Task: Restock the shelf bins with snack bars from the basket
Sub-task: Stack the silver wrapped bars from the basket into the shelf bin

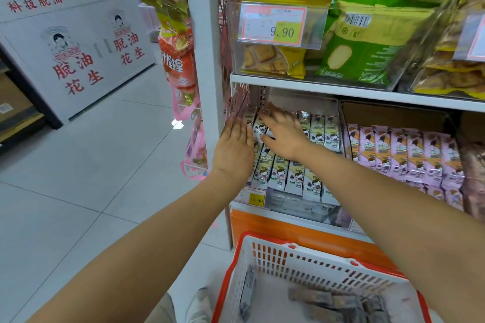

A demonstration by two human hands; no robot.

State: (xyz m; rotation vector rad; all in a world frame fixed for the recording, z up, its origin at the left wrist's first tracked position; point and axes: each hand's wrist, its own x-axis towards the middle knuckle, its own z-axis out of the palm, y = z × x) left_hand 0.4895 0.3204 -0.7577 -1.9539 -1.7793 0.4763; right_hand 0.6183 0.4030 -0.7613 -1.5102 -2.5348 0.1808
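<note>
Head view, left hand (233,149) flat against snack bars (294,178), right hand (283,137) splayed on them, seemingly grasping nothing

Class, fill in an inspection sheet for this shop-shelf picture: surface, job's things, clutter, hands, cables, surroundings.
Surface: white shelf board, with clear bins above and below it.
Job's things: cream snack bars stand in rows in the lower left bin; loose bars lie in the red-and-white basket below.
Clutter: nothing seen.
Hands: left hand flat at the bin's left edge; right hand spread on the back-row bars; neither grips anything.
Cables: nothing seen.
Surroundings: pink snack bars in the next bin, green packets above, tiled floor, white display stand with red lettering.
</note>
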